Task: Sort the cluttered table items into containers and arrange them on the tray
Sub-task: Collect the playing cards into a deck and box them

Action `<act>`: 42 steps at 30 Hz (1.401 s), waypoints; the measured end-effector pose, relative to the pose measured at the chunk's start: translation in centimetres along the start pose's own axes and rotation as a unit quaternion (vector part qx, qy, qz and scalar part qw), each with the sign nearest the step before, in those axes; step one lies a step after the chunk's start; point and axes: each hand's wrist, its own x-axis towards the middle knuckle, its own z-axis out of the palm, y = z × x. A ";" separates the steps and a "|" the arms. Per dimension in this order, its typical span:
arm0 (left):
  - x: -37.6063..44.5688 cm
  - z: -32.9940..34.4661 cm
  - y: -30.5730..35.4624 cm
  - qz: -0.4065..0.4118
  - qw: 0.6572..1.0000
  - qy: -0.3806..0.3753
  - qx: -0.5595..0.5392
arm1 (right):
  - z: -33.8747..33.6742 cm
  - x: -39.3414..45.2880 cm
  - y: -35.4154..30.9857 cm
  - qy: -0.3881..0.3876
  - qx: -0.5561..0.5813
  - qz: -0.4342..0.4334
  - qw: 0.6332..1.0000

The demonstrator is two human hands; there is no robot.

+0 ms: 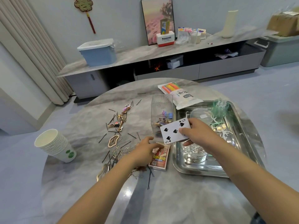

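Head view of a round, grey marbled table (161, 199) with a glossy top. The right hand (196, 132) pinches a flat, white five-of-spades card (174, 131) between thumb and fingers, above the near left corner of the tray (199, 172). The left hand (144, 151), fingers loosely curled, rests on a small red printed card box (160, 159) lying flat on the table just left of the tray; whether it grips the box cannot be told. The tray is rectangular, of polished metal with rounded corners; it carries a clear glass jar (195, 155), a clear oval lid (201, 114), and pale green and white plastic picks (220, 106). Beside the tray's far left corner stands a ribbed, transparent square holder (161, 107) containing coloured clips. A white pouch (181, 96) of bright tubes lies partly over the tray's far rim. Thin black hairpins (113, 120), wire paper clips (118, 151) and flat wavy hair clips (113, 141) are scattered left of centre. A nested stack of white paper cups (54, 145) lies tilted at the left edge.
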 end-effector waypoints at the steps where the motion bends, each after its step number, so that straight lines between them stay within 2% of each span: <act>1: -0.1 0.0 0.3 -0.013 0.999 0.019 -0.022 | 0.1 0.0 -0.1 -0.001 -0.007 -0.001 1.000; 3: -0.3 0.5 1.1 -0.035 0.997 0.052 -0.050 | 0.3 0.0 -0.2 0.002 -0.020 -0.004 1.000; 9: -0.8 2.4 2.1 -0.076 0.994 0.079 -0.010 | 0.3 -0.1 0.1 0.018 -0.030 -0.004 0.999; 13: -1.8 1.7 2.4 -0.055 0.996 0.070 -0.018 | 0.1 -0.4 0.2 0.026 -0.022 -0.007 0.999; 20: -6.7 -1.7 1.0 0.043 0.987 0.155 0.024 | 0.5 -1.2 0.0 0.007 0.054 -0.031 0.998; 25: -9.6 -2.3 -0.6 0.062 0.980 0.183 0.039 | 2.6 -2.3 -0.2 -0.081 0.176 -0.038 0.980; 28: -10.3 -1.7 -0.6 0.074 0.978 0.196 0.021 | 4.9 -3.0 0.0 -0.113 0.210 -0.038 0.970; 31: -9.9 -1.4 0.3 0.089 0.978 0.188 -0.005 | 6.1 -3.1 0.8 -0.100 0.248 -0.028 0.963; 35: -9.9 -1.4 -0.1 0.068 0.976 0.187 -0.094 | 6.8 -2.6 1.4 -0.081 0.291 0.003 0.953; 42: -10.0 -1.4 -1.0 0.067 0.976 0.186 -0.092 | 6.6 -1.8 2.0 -0.065 0.264 0.047 0.961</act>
